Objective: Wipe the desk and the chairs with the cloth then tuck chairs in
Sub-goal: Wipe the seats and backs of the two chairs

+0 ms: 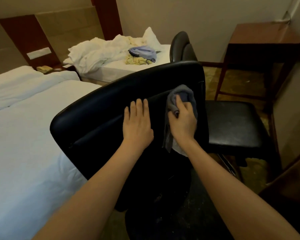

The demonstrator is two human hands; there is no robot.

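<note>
A black padded chair back (97, 115) fills the middle of the view, tilted toward me. My left hand (137, 123) lies flat on it with straight fingers. To its right, my right hand (183, 121) grips a bunched grey cloth (184, 94) and presses it against the chair back near its right edge. A second black chair stands behind, its dusty seat (235, 125) at the right and its curved back (182, 45) further off. The brown wooden desk (260, 34) stands at the back right against the wall.
A white-sheeted bed (24, 135) lies close on the left. A second bed (128, 66) behind carries crumpled white linen and a blue bag (143, 51). A wall and dark wooden furniture (287, 191) close off the right side. Patterned floor shows between the chairs and desk.
</note>
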